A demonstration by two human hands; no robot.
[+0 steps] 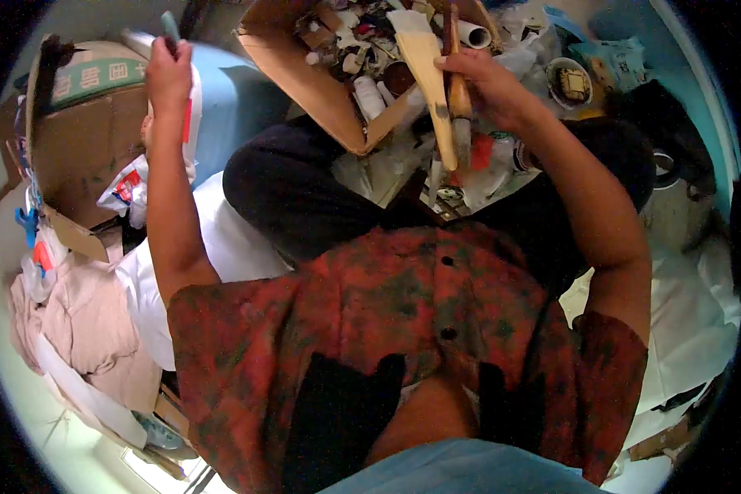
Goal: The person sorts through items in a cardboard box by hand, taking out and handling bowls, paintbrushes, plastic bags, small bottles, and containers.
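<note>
My right hand is closed on a flat paintbrush with a pale wooden handle and a whitish broad end at the top. A second, brown-handled tool is in the same grip, its kind unclear. Both hang at a slant by the near edge of an open cardboard box. My left hand is raised at the left with its fingers closed round a slim greenish-grey item. A blurred pale piece shows beside it, and I cannot make out what the item is.
Small odds and ends and a white roll fill the box. At the left stand another cardboard carton and a light-blue surface. A round tub, plastic bags and a tape roll lie at the right. Crossed legs take up the middle.
</note>
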